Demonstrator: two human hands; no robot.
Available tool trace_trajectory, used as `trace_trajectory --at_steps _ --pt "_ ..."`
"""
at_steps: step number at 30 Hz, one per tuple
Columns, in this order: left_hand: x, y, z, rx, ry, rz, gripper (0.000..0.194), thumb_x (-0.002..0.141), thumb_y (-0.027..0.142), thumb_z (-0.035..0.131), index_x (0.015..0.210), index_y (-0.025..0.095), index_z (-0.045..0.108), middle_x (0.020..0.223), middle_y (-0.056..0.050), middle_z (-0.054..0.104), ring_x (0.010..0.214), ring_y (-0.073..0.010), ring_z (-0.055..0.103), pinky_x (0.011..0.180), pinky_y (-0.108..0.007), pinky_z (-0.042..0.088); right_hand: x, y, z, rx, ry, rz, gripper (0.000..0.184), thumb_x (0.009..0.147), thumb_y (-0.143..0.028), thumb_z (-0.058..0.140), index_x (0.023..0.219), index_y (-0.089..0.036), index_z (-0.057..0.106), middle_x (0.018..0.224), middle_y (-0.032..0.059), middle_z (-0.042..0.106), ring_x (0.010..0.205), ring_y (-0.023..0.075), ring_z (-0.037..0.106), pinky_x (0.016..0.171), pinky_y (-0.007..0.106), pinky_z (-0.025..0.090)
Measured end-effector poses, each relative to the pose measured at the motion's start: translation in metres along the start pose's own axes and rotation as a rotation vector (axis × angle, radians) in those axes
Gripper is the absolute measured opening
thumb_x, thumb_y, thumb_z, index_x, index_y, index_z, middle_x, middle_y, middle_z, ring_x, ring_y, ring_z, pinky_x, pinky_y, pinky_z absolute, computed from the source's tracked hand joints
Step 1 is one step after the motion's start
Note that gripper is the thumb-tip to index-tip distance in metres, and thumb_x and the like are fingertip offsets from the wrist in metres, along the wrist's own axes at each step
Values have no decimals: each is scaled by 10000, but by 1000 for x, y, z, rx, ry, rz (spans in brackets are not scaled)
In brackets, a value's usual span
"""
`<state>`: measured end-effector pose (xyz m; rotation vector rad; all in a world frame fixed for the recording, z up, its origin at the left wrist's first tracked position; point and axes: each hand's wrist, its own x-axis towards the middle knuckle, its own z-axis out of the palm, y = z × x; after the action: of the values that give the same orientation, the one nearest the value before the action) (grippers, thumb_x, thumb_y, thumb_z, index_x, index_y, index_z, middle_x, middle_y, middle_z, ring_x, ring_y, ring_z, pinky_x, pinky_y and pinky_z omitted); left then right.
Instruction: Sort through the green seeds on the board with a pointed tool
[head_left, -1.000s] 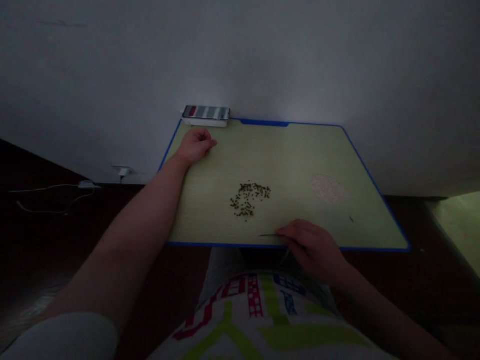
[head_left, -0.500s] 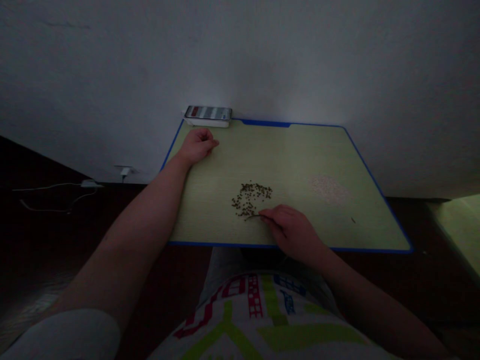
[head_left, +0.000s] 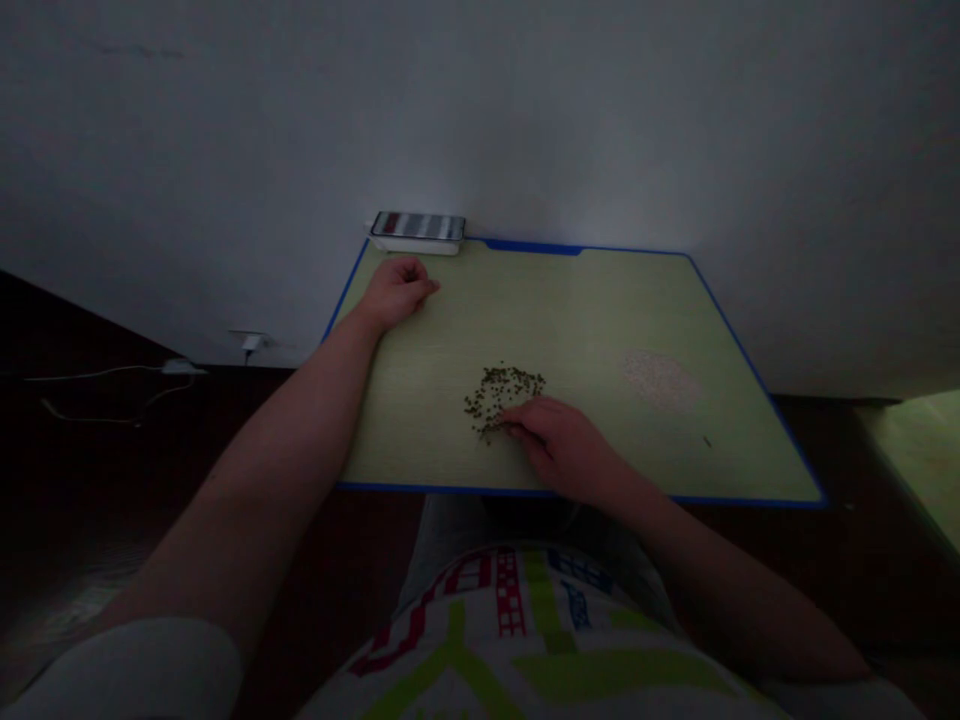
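I can't read any text: the printed shirt [head_left: 517, 640] shows only blurry coloured shapes, and the phone [head_left: 418, 226] at the far edge is too blurred.

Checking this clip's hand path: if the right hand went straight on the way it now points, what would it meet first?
The right hand would meet the seed pile first; its fingertips already look to be at the pile's lower edge, though depth is hard to judge here.

The person's right hand [head_left: 559, 440] reaches the near edge of a scatter of dark seeds [head_left: 502, 395] mid-way across a green, blue-edged board [head_left: 592, 300]. The curled left hand [head_left: 397, 290] rests by the far left corner, near a phone [head_left: 417, 225]. A pale patch of grains [head_left: 660, 380] lies toward the right edge.
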<state>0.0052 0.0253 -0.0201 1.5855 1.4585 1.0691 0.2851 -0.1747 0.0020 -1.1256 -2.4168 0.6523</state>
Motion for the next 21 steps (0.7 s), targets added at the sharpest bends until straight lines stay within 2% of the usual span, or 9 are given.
trace_trajectory --at_steps 4,8,17,21 --pt "1 -2 0 1 -2 4 241 719 157 688 612 214 479 449 40 448 420 -87 389 449 -250 274 8 -5 -4 8 -112 0 289 941 -76 505 1101 -147 735 1073 119 767 1029 232 681 951 395 523" --pt "4 -10 -1 -39 -6 45 211 712 145 706 635 199 516 483 38 437 452 -83 402 461 -239 283 2 -10 -8 42 -167 -2 282 918 -56 508 1075 -147 724 1043 115 761 1007 230 677 948 395 516" --pt "7 -13 0 -20 0 43 260 712 171 719 601 208 487 460 41 437 415 -81 379 449 -247 267 -21 -12 -17 47 -179 7 312 857 -14 488 1018 -169 705 983 90 748 949 217 670 902 362 515" --pt "6 -10 0 -10 4 26 252 714 172 704 601 212 482 460 40 439 412 -84 390 445 -243 277 -30 -5 -20 62 -153 -8 283 895 -42 471 1014 -158 700 964 100 738 930 223 667 881 377 525"
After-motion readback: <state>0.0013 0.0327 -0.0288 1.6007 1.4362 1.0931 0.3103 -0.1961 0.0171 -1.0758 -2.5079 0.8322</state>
